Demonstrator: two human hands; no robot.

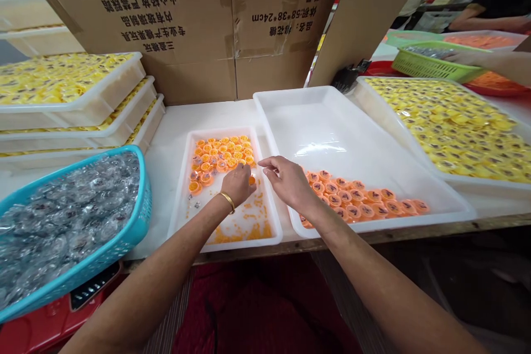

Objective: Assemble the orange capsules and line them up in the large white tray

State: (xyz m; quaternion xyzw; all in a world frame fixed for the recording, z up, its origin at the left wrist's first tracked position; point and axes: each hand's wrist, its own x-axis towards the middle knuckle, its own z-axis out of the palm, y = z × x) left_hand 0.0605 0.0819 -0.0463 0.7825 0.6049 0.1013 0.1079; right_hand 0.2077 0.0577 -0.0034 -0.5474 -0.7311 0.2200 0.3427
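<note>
My left hand, with a gold bracelet at the wrist, is closed over the small white tray. A small round orange cup shows at its fingertips. My right hand reaches in from the right, its index finger stretched toward the left hand and nothing visible in it. Beyond the left hand, several orange cups with yellow-orange contents stand in the small tray. Loose orange bits lie scattered at its near end. Under my right forearm, capped orange cups fill the near side of the large white tray.
A blue basket of clear-wrapped pieces stands at the left. Stacked white trays hold yellow packets behind it. Another tray of yellow packets lies at the right. Cardboard walls off the back. A person's arm reaches over a green basket.
</note>
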